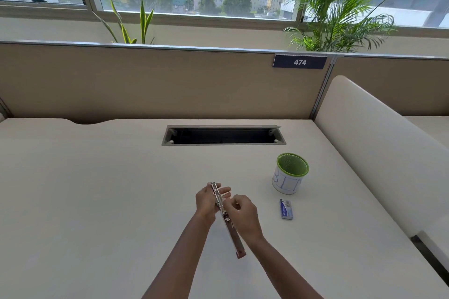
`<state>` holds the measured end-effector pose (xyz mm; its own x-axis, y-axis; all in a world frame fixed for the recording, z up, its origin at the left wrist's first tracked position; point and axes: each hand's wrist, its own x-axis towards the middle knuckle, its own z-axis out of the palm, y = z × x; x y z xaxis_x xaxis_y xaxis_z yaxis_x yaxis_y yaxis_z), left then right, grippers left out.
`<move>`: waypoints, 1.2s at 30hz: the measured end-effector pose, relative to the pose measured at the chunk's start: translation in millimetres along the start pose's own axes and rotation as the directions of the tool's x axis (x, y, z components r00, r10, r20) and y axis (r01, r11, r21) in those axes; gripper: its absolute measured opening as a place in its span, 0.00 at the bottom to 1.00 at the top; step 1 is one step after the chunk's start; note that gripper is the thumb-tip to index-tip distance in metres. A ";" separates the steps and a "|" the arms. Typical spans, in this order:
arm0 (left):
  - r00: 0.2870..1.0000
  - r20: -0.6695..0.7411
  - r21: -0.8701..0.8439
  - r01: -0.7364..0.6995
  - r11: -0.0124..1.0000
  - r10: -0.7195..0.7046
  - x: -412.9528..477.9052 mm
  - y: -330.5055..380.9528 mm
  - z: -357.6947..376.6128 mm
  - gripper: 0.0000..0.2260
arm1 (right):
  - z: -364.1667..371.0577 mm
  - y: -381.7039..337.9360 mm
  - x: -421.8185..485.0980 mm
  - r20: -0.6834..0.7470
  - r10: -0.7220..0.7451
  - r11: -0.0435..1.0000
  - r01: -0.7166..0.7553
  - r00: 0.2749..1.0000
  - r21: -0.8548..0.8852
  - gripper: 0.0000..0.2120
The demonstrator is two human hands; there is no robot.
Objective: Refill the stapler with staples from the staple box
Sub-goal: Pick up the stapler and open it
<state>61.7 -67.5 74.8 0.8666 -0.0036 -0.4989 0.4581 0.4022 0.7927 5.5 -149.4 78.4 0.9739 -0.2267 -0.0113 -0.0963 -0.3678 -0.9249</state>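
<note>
**Clearances.** The worktop is bounded at the far edge by a beige partition panel carrying a number plate marked 474. On the right it is bounded by a white rounded divider. A rectangular cable slot is recessed near the far edge and stands open. Open surface lies to the left of the hands and between the hands and the slot. To the right of the hands stands a green mesh cup wrapped in white paper. The staple box lies flat just nearer than the cup and well apart from the hands.

**Stapler.** The stapler is held above the worktop, between the two hands, near the middle of the near area. It is swung fully open into one long strip. The far half shows a bright metal channel. The near half is darker and ends in a reddish tip.

**Hands.** The left hand grips the far half, fingers curled behind it. The right hand has curled fingers; thumb and forefinger pinch the stapler at the channel. Whether a staple strip lies between them cannot be told.
</note>
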 end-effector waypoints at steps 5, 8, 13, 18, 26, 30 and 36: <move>0.999 0.042 0.000 -0.018 1.000 0.018 0.6 1.4 5.0 0.16 | -1.2 7.5 6.1 0.233 0.367 0.880 -0.417 0.901 0.226 0.02; 0.997 0.070 -0.013 -0.012 1.000 0.013 1.6 0.5 5.2 0.16 | -3.4 7.7 6.4 0.318 0.404 0.836 -0.487 0.858 0.252 0.04; 0.993 0.118 -0.032 0.001 0.999 0.003 1.9 -3.8 5.4 0.17 | -7.7 7.6 6.9 0.367 0.424 0.819 -0.523 0.828 0.235 0.06; 0.987 0.157 0.034 -0.049 0.998 0.043 1.0 -2.2 5.6 0.16 | -11.1 14.5 7.5 0.449 0.370 0.769 -0.539 0.813 0.343 0.07; 0.988 0.156 0.091 -0.027 0.995 0.013 2.8 4.0 10.8 0.13 | -16.5 17.9 9.3 0.638 0.339 0.454 -0.714 0.691 0.533 0.11; 0.983 0.176 0.043 0.050 0.998 -0.057 5.0 2.3 5.3 0.14 | -16.0 17.4 10.4 0.557 0.385 0.525 -0.671 0.736 0.523 0.12; 0.961 0.195 -0.117 0.223 0.968 -0.198 6.7 -4.3 -0.1 0.19 | -16.0 22.8 13.9 0.165 0.331 0.890 -0.365 0.929 0.274 0.11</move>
<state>65.5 -69.1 68.0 0.7804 -0.2612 -0.5681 0.6136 0.4951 0.6151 13.6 -175.4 63.2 0.9069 -0.1838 -0.3790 -0.3852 0.0023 -0.9228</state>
